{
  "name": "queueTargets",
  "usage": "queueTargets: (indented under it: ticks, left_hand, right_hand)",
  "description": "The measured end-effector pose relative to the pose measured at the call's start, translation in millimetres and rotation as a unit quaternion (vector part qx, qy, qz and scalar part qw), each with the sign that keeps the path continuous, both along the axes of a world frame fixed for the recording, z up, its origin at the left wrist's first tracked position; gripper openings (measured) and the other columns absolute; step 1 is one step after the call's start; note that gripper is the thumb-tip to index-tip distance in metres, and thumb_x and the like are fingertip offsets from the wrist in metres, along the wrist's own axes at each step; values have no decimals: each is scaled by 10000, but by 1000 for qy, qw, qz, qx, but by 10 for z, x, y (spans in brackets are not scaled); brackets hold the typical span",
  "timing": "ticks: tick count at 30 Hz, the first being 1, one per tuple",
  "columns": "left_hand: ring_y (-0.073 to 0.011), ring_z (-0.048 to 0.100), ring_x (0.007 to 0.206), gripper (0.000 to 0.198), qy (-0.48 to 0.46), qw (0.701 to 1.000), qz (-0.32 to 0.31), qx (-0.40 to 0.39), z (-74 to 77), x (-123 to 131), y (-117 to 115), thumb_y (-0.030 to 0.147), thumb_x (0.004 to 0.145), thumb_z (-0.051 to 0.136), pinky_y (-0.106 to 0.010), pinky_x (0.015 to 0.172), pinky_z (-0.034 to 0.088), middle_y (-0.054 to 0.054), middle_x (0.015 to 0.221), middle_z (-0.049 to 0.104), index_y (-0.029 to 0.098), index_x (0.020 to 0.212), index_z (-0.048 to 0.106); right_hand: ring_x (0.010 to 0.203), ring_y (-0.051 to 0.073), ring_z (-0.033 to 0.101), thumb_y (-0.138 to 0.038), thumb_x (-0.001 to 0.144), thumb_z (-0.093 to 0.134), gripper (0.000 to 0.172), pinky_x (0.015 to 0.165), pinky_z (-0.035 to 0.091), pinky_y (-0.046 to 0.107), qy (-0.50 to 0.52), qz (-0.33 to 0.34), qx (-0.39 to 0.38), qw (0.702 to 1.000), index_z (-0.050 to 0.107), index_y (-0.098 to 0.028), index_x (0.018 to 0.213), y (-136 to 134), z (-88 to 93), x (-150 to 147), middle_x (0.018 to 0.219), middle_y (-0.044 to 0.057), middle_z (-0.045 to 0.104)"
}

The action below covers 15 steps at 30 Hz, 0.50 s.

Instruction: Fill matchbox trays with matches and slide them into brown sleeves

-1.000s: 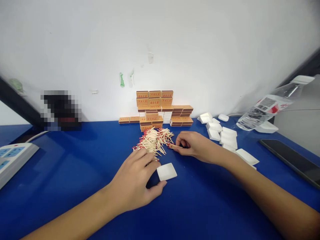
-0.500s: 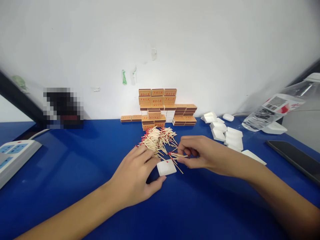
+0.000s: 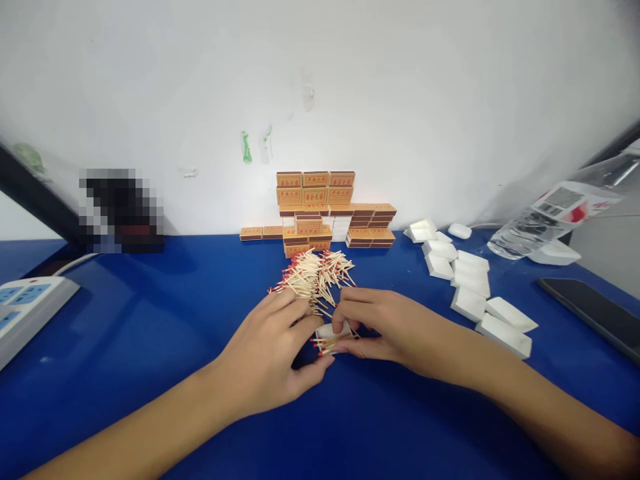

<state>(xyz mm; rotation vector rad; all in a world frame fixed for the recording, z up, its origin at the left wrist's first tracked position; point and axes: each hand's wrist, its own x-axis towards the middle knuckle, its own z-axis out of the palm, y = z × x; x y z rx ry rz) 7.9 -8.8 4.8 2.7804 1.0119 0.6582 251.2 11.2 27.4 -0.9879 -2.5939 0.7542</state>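
Between my hands, a small white matchbox tray (image 3: 327, 330) lies on the blue tabletop. My left hand (image 3: 275, 343) curls about its left side, with the index finger at the upper edge and the thumb by the lower edge. Pinched in my right hand (image 3: 375, 323) are several red-tipped matches (image 3: 323, 345), lying across the tray with their heads toward the left. The right fingers cover part of the tray. Just beyond the hands spreads a loose pile of matches (image 3: 307, 273), and the left fingertips reach its near side.
Behind the pile, orange matchboxes (image 3: 315, 197) are stacked against the wall. White trays (image 3: 470, 277) lie scattered at the right, near a leaning plastic bottle (image 3: 545, 213), a white case (image 3: 459, 231) and a dark phone (image 3: 590, 313). A power strip (image 3: 35, 310) sits at the left.
My right hand has moved left with its matches, from beside the tray to over it. The left hand keeps its place at the tray. The view has shifted slightly.
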Motion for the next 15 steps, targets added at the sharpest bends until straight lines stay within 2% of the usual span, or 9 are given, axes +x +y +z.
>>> queueTargets:
  ticks: [4,7,15]
  left_hand:
    - [-281,588,969,226,3,1000,0,5,-1,-4,8,363,925,681,-474,882,517,-81,960,658,173,1043,712]
    - [-278,590,964,230,-1,1000,-4,13,-5,-7,13,363,927,684,-470,882,520,-85,959,661,169,1048,710]
    - [-253,590,927,206,-10,999,-35,18,11,8,14,324,938,682,-426,835,525,-69,939,662,172,1077,702]
  right_hand:
    - [789,151,596,-323,982,701,118,667,417,271,-17,-8,26,999,692,-208,1005,13,34,44,992,25,667]
    - [797,151,605,-267,989,677,62,673,424,271,-18,-8,26,999,713,-216,990,-8,71,40,976,23,665]
    - [789,154,601,-228,1008,618,130,689,434,286,-36,-11,8,999,677,-199,895,-78,57,-39,928,28,659]
